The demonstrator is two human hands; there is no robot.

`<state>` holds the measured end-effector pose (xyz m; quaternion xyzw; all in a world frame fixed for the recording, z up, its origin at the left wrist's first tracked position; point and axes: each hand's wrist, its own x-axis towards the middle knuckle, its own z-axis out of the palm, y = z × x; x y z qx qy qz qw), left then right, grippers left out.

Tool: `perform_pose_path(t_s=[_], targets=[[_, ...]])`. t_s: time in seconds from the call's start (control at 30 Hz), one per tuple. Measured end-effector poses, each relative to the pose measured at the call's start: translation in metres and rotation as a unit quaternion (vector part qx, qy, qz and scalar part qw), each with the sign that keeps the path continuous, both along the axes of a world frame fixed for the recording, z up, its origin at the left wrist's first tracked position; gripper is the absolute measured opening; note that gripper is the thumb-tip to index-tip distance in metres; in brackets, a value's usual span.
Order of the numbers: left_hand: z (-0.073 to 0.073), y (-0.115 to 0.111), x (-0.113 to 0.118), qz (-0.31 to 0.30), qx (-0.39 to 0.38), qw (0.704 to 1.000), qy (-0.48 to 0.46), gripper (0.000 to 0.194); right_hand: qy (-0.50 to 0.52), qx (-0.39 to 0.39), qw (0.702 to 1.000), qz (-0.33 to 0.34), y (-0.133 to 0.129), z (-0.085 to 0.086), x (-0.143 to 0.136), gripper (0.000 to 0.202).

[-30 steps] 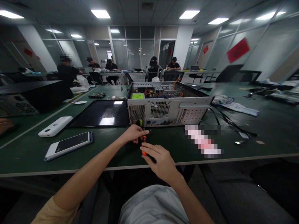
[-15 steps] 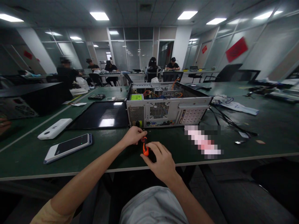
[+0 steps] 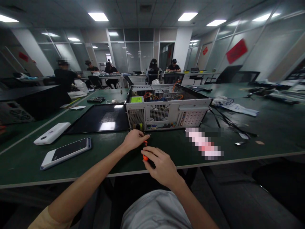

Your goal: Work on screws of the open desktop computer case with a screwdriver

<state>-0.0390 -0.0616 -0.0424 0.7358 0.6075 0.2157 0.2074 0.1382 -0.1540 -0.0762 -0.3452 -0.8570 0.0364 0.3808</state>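
Note:
In the head view, my right hand (image 3: 162,165) has its fingers closed round the orange and black handle of a screwdriver (image 3: 145,157), just above the table's front edge. My left hand (image 3: 134,139) is at the far end of the screwdriver, thumb stretched out and fingers curled. Whatever it pinches is hidden by the fingers. Just beyond both hands lies an open computer case (image 3: 164,116) on its side, its metal back panel towards me. Wires and a yellow-green label (image 3: 136,100) show inside. A black side panel (image 3: 102,117) lies to the left of the case.
A white power bank (image 3: 52,133) and a white device with a dark screen (image 3: 69,150) lie at left. Black cables (image 3: 228,122) and a white glove (image 3: 235,106) are at right. Another dark case (image 3: 30,101) stands far left. Several people sit at the back tables.
My right hand has turned about the screwdriver, and its fingers now cover more of the handle. My left hand stays at the far end. The whole view has shifted slightly.

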Motion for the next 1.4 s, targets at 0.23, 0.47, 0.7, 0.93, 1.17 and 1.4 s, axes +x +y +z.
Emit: perform_pose_path(t_s=[0.23,0.47,0.7,0.93,1.17,1.4], targets=[[0.002,-0.001,0.004,0.015,0.005,0.999,0.032,0.04,-0.028,-0.001,0.999,-0.017,0.0,0.003,0.001,0.039],[0.004,-0.002,0.003,0.016,0.021,0.998,0.057,0.042,0.032,-0.048,0.998,-0.019,-0.001,0.004,0.001,0.022],[0.007,-0.004,0.002,0.024,0.016,0.999,0.032,0.042,0.002,-0.083,0.995,0.057,0.0,0.01,0.007,0.032],[0.001,-0.001,0.002,0.019,0.031,0.999,0.034,0.041,-0.01,-0.072,0.995,0.064,-0.002,0.015,0.007,0.033],[0.0,0.0,0.003,0.024,0.042,0.997,0.054,0.041,-0.002,-0.003,1.0,-0.029,0.0,0.003,0.002,0.04],[0.0,0.0,0.002,0.026,0.042,0.996,0.07,0.042,0.024,-0.006,1.0,-0.006,0.001,0.0,0.002,0.018]])
